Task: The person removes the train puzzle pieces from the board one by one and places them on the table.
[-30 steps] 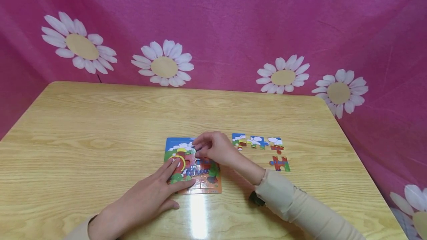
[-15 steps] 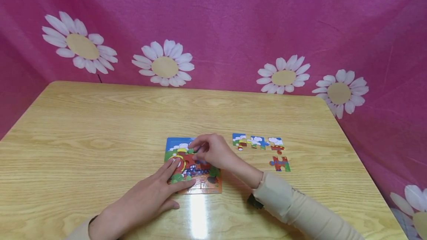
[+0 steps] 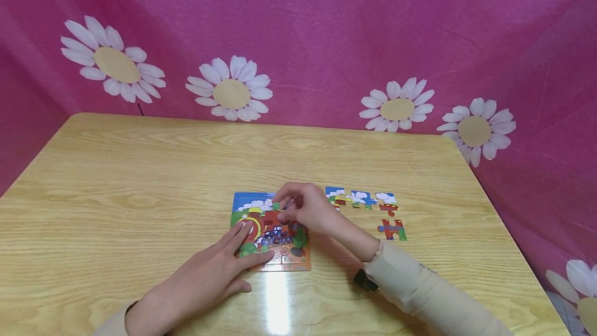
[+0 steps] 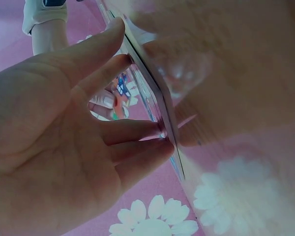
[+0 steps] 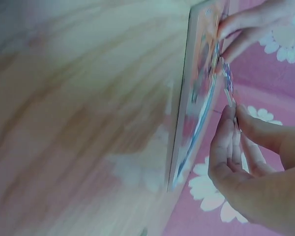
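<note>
A jigsaw puzzle board point(image 3: 296, 267) with a colourful train picture lies on the table in front of the person. My left hand point(image 3: 210, 266) rests on its left side, fingers spread and straight, the tips pressing on the picture. Above the board, my right hand point(image 3: 308, 210) pinches a puzzle piece point(image 5: 228, 81) between thumb and fingers. In the right wrist view this piece stands tilted over the board, near the left fingertips. The left wrist view shows its printed face in red and blue. The right fingers cover the upper right of the board.
Several loose puzzle pieces point(image 3: 392, 229) lie to the right of the board. The wooden table point(image 3: 163, 170) reaches back to a pink curtain point(image 3: 308, 40) printed with large daisies. A small dark object point(image 3: 365, 280) shows under the right sleeve.
The right hand dips slightly left, then shifts back right, and the pinched piece turns in its fingers over the board. The left hand stays in place.
</note>
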Tool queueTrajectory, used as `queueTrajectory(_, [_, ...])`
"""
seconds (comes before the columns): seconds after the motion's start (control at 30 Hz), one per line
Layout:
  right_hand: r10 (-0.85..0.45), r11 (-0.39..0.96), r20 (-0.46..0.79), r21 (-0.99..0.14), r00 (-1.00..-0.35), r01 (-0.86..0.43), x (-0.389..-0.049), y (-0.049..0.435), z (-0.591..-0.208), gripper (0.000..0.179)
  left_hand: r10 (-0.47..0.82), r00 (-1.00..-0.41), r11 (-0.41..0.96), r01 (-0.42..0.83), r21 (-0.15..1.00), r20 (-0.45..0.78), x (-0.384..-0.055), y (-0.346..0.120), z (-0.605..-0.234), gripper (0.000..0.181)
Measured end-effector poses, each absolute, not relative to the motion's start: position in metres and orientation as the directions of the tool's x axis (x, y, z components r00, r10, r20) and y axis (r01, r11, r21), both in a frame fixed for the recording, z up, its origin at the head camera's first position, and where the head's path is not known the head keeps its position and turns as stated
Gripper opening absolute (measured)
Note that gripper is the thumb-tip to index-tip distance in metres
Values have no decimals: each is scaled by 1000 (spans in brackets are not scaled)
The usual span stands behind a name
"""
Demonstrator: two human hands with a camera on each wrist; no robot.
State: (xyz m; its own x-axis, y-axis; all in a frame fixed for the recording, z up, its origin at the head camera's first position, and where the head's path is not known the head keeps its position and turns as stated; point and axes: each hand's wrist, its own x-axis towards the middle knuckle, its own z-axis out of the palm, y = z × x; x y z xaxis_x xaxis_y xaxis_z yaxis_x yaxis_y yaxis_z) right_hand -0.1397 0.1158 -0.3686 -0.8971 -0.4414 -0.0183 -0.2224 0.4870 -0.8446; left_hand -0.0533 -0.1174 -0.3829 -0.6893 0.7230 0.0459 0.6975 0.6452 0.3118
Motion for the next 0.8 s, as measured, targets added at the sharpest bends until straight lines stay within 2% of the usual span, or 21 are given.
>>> queueTrajectory(0.2, [-423,465,-35,-866,-905,-184,-141,139,-364,18,713,-701,660,679,322,16,-53,-117,-381,53])
queueTrajectory(0.5, [-338,520,-80,-846,-938,-115,-139,194,-360,18,717,-697,659,677,328,0,-53,-116,-381,53])
queueTrajectory(0.8, [-314,617,-32,-767,-949,-178,-134,241,-364,17,734,-678,642,713,283,41,-53,-118,-384,53])
